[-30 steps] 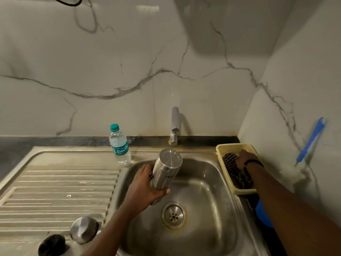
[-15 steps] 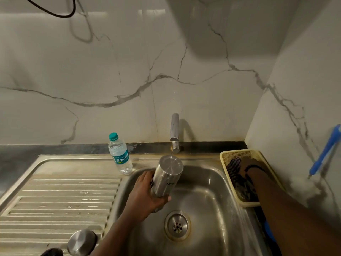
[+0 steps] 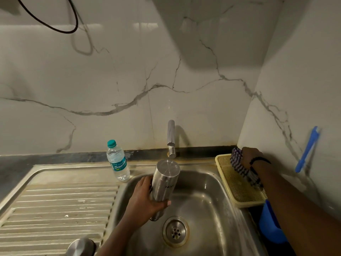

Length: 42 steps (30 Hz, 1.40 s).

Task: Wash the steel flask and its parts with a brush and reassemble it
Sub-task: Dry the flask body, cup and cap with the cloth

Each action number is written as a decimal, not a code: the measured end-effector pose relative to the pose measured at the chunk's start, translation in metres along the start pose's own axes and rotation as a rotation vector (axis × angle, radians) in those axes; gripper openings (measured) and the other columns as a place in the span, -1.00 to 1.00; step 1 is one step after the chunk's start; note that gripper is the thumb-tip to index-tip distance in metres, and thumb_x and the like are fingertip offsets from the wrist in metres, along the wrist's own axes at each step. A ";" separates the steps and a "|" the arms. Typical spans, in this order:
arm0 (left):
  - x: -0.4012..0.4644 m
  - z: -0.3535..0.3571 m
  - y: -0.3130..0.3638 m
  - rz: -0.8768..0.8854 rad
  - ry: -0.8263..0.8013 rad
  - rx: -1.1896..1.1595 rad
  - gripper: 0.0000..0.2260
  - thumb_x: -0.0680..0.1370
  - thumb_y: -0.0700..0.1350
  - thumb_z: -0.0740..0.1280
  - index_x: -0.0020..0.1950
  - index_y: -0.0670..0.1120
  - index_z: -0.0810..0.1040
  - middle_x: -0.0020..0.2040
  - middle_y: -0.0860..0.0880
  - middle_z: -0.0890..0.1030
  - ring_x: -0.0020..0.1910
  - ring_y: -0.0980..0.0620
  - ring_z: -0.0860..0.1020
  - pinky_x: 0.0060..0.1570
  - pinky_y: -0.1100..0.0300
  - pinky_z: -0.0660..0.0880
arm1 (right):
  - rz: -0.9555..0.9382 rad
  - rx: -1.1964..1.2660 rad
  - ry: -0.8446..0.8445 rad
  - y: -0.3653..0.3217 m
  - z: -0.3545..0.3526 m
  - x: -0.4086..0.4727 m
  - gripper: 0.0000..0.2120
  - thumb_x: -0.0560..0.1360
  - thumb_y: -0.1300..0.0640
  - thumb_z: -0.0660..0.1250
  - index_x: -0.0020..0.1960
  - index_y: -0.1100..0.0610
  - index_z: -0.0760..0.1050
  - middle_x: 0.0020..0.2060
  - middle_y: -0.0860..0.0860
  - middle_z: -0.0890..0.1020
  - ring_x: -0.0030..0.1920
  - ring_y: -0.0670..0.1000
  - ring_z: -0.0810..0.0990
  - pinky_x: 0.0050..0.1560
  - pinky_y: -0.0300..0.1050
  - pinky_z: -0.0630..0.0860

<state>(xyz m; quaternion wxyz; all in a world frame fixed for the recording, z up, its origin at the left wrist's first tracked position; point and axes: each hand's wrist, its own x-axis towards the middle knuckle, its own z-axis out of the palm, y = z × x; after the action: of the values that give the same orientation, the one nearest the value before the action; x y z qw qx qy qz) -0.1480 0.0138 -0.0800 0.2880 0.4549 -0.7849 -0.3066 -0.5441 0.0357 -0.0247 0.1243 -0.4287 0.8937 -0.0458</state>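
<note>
Gripping flask (image 3: pixel 165 183), left hand (image 3: pixel 143 202) apparently curled.

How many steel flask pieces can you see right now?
2. The flask body is gripped by the left hand, bottom up over the sink. A steel cap lies on the drainboard at the bottom edge. Other parts may be out of frame.

Two bare forearms, no sleeves in view. Thin black band (image 3: pixel 260 160) worn around right wrist; left wrist without anything worn. Left hand (image 3: pixel 142 200) and right hand (image 3: pixel 248 156) ungloved, no rings seen on visible fingers (image 3: pixel 162 204).
</note>
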 end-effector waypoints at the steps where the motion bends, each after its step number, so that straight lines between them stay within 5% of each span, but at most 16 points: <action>1: 0.001 -0.001 0.001 0.010 -0.007 0.004 -0.22 0.18 0.32 0.53 0.33 0.15 0.37 0.23 0.21 0.49 0.21 0.18 0.48 0.19 0.12 0.53 | -0.002 0.019 0.027 0.000 -0.005 -0.002 -0.63 0.65 -0.03 0.09 0.26 0.21 0.43 0.19 0.19 0.54 0.15 0.17 0.53 0.16 0.00 0.47; 4: 0.004 -0.006 0.006 0.028 -0.031 -0.010 -0.26 0.19 0.29 0.54 0.28 0.17 0.36 0.18 0.21 0.50 0.15 0.19 0.50 0.11 0.22 0.52 | -0.017 0.199 0.200 -0.005 -0.022 -0.012 -0.72 0.61 -0.01 0.19 0.13 0.20 0.46 0.05 0.19 0.59 0.01 0.18 0.56 0.05 0.02 0.51; 7: 0.006 -0.010 0.012 0.025 -0.051 -0.037 -0.25 0.20 0.26 0.56 0.29 0.16 0.34 0.17 0.21 0.47 0.12 0.20 0.50 0.07 0.25 0.52 | -0.035 0.837 0.366 -0.016 -0.039 -0.033 -0.83 0.53 0.17 0.31 0.09 0.19 0.49 0.00 0.17 0.63 0.00 0.19 0.61 0.06 0.10 0.57; 10: 0.004 -0.010 0.012 0.007 -0.059 -0.068 -0.24 0.20 0.23 0.57 0.29 0.18 0.30 0.17 0.21 0.46 0.15 0.22 0.48 0.05 0.35 0.45 | -0.100 1.774 0.245 -0.039 -0.043 -0.072 -0.62 0.53 0.21 0.31 0.34 0.12 0.46 0.17 0.09 0.63 0.12 0.12 0.62 0.05 0.06 0.59; 13: 0.001 -0.010 0.012 -0.047 -0.067 -0.121 -0.25 0.24 0.15 0.60 0.31 0.18 0.28 0.17 0.20 0.51 0.15 0.20 0.51 0.02 0.38 0.45 | -0.075 2.134 0.075 -0.072 -0.030 -0.109 -0.60 0.55 0.24 0.24 0.39 0.15 0.42 0.19 0.12 0.62 0.07 0.09 0.64 -0.14 -0.08 0.63; 16: 0.000 -0.012 0.016 -0.077 -0.049 -0.154 -0.26 0.29 0.06 0.62 0.31 0.15 0.25 0.14 0.19 0.53 0.09 0.22 0.53 -0.10 0.46 0.44 | -0.162 2.019 0.086 -0.101 -0.016 -0.138 -0.58 0.57 0.24 0.24 0.41 0.07 0.37 0.22 0.08 0.60 0.16 0.11 0.61 -0.04 0.00 0.62; 18: -0.002 -0.015 0.020 -0.054 -0.037 -0.144 -0.29 0.31 0.04 0.61 0.30 0.14 0.25 0.10 0.21 0.52 0.05 0.26 0.53 -0.15 0.49 0.46 | -0.300 1.687 0.229 -0.119 -0.013 -0.159 -0.63 0.61 0.23 0.22 0.40 0.04 0.34 0.17 -0.02 0.60 0.12 0.05 0.62 0.04 0.02 0.62; 21: -0.001 -0.018 0.028 -0.004 -0.027 -0.146 -0.35 0.29 0.00 0.61 0.25 0.16 0.33 0.02 0.24 0.56 -0.02 0.28 0.57 -0.13 0.47 0.48 | -0.754 1.069 0.373 -0.150 -0.002 -0.191 -0.60 0.62 0.17 0.23 0.41 -0.05 0.28 0.22 -0.24 0.53 0.17 -0.04 0.57 0.17 -0.04 0.58; 23: -0.002 -0.020 0.033 0.000 -0.011 -0.186 -0.48 0.25 -0.03 0.56 0.13 0.17 0.44 -0.06 0.22 0.61 -0.05 0.35 0.58 -0.12 0.42 0.49 | -1.023 0.476 0.452 -0.164 0.016 -0.193 -0.49 0.57 0.00 0.25 0.49 -0.08 0.22 0.46 -0.18 0.33 0.49 -0.04 0.26 0.49 0.12 0.18; 26: -0.003 -0.021 0.035 0.040 -0.019 -0.220 -0.71 0.34 0.04 0.44 0.03 0.07 0.53 -0.11 0.19 0.62 -0.04 0.34 0.59 -0.06 0.39 0.49 | -1.053 -0.094 0.508 -0.171 0.030 -0.177 -0.32 0.49 -0.41 0.12 0.48 -0.07 0.29 0.55 -0.07 0.17 0.57 0.02 -0.02 0.51 0.20 -0.18; 30: 0.001 -0.023 0.043 0.027 -0.019 -0.286 -0.64 0.35 0.05 0.51 0.10 0.00 0.57 -0.09 0.12 0.67 -0.10 0.23 0.63 -0.15 0.38 0.52 | -0.975 0.049 0.570 -0.187 0.023 -0.171 -0.58 0.62 -0.16 0.04 0.38 -0.08 0.44 0.45 -0.10 0.38 0.54 -0.03 0.11 0.52 0.12 -0.12; 34: 0.003 -0.027 0.054 -0.034 -0.080 -0.424 -0.57 0.41 0.10 0.52 0.21 0.14 0.44 0.01 0.13 0.66 -0.07 0.19 0.65 -0.08 0.24 0.59 | -0.803 0.339 0.663 -0.206 0.009 -0.167 -0.58 0.63 -0.09 -0.02 0.36 -0.09 0.46 0.46 -0.08 0.36 0.52 -0.01 0.18 0.48 0.18 0.11; 37: 0.000 -0.032 0.061 -0.093 -0.092 -0.548 -0.68 0.52 0.31 0.29 0.23 0.27 0.39 0.09 0.11 0.64 0.02 0.15 0.66 0.01 0.19 0.60 | -0.683 0.589 0.658 -0.214 0.004 -0.162 -0.63 0.59 -0.11 0.07 0.31 -0.16 0.50 0.45 -0.13 0.35 0.53 -0.02 0.13 0.46 0.18 0.10; 42: 0.003 -0.031 0.069 -0.194 -0.035 -0.687 -0.70 0.65 0.14 -0.08 0.26 0.16 0.35 0.00 0.19 0.54 -0.16 0.35 0.61 -0.25 0.53 0.46 | -0.715 0.674 0.604 -0.224 0.010 -0.163 -0.59 0.59 -0.10 0.05 0.37 -0.13 0.45 0.50 -0.14 0.27 0.55 -0.01 0.07 0.49 0.19 0.16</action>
<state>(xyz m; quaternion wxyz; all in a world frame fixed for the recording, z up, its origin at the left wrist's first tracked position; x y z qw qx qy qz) -0.1639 0.0320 -0.0078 0.3805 0.3984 -0.5939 -0.5863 -0.2735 0.0220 0.0375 -0.0297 -0.6090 0.6251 -0.4874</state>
